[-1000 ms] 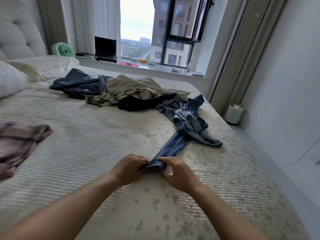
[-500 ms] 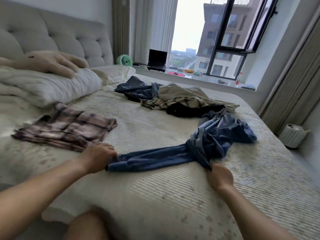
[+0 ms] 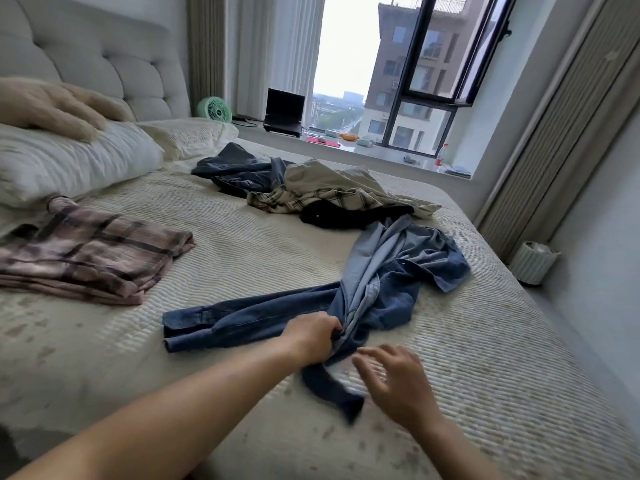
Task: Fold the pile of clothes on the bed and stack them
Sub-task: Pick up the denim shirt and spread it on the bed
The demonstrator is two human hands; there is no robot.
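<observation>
Presently, a ribbed cream bed (image 3: pixel 242 258) beside a window (image 3: pixel 408 74) is being shown. A denim shirt (image 3: pixel 374 292) is being gripped mid-bed by the left hand (image 3: pixel 311 337); the right hand (image 3: pixel 398 379) is being held spread just beside it.

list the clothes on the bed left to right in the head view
folded plaid shirt → denim shirt gripped by the left hand; the unfolded pile lies farther back between them

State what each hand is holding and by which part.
The left hand grips the blue denim shirt at its bunched middle, where the sleeve meets the body. The right hand holds nothing, fingers spread just above the bed.
</observation>
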